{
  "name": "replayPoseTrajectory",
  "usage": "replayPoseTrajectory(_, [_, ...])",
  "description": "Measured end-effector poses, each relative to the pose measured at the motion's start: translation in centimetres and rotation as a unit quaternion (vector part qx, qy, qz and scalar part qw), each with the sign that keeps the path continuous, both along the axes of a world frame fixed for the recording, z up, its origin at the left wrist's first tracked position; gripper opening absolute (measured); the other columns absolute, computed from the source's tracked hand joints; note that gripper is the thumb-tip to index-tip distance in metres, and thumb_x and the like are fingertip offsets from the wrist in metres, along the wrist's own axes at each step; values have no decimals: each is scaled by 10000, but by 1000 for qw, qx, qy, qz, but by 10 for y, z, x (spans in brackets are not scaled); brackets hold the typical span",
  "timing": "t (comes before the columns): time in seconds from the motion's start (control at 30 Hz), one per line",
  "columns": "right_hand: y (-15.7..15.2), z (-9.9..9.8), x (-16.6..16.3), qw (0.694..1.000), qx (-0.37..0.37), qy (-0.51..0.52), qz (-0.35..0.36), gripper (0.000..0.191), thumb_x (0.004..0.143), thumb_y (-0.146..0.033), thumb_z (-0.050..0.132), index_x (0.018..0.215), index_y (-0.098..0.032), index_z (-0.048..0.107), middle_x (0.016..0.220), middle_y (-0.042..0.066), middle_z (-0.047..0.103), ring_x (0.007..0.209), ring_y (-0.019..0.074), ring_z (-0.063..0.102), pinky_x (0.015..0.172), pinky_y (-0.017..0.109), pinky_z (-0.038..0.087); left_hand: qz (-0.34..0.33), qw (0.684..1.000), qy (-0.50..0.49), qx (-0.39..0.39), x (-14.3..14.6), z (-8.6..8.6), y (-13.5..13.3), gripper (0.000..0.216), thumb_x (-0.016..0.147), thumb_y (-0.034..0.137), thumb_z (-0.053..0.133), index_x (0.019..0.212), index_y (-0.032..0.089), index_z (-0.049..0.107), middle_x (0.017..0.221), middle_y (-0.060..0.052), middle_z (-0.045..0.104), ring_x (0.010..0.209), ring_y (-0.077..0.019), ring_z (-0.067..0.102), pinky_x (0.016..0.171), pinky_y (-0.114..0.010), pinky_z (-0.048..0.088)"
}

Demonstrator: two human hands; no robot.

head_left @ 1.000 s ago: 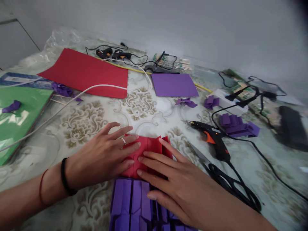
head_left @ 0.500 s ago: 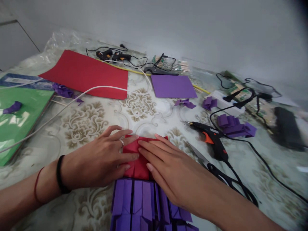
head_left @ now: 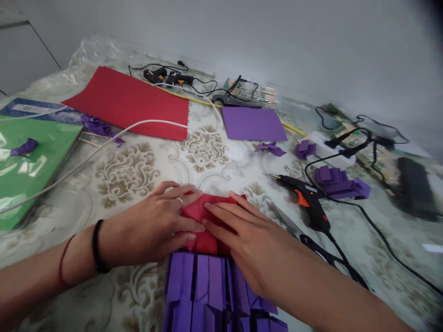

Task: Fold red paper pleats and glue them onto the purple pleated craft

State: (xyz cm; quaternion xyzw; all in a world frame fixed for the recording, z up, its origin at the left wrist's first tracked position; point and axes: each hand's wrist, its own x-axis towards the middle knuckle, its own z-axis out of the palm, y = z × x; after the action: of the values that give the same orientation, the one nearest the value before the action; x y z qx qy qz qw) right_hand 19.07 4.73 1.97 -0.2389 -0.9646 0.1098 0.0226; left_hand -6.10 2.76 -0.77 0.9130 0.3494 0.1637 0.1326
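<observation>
White floral tabletop (head_left: 169,163), grey wall (head_left: 294,50) behind, both hands (head_left: 148,226) (head_left: 258,242) on red paper (head_left: 206,240)

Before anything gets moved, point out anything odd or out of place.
The glue gun lies on its side, a small red light apparently lit, close to the scissors: odd if it is hot. Crumpled purple paper by the large red sheet also looks stray. The folded red paper is partly hidden.

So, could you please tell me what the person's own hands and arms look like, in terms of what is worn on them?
The left hand has a silver-coloured ring on one finger, a black band at the wrist and a thin red cord beyond it. The right hand shows no ring or band. Neither is gloved, and no sleeves show.
</observation>
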Motion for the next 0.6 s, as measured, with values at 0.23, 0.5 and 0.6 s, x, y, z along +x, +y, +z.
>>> replayPoseTrajectory(0.23, [-1, 2, 3, 999, -24, 19, 29, 348, 839, -105, 668, 1144, -225, 784, 1125, 78, 755, 1146, 268, 694, 1195, 536, 465, 51, 999, -20, -3, 7, -3, 0, 221, 1005, 384, 658, 932, 198, 751, 1329, -134, 735, 1360, -352, 617, 1099, -545, 502])
replayPoseTrajectory(0.5, [2, 4, 6, 997, -68, -5, 30, 447, 820, -127, 713, 1230, -295, 766, 1153, 86, 712, 1199, 286, 669, 1240, 629, 353, 62, 998, 17, 11, 12, -2, -2, 251, 874, 425, 828, 945, 205, 729, 1328, -151, 736, 1343, -383, 621, 1069, -548, 502])
replayPoseTrajectory(0.6, [3, 9, 7, 995, -92, 12, 26, 412, 821, -106, 673, 1155, -314, 792, 1104, 63, 729, 1159, 271, 688, 1251, 650, 319, 69, 997, 34, 20, 14, 2, -3, 363, 841, 419, 864, 1070, 189, 700, 1320, -158, 740, 1328, -381, 629, 1076, -557, 489])
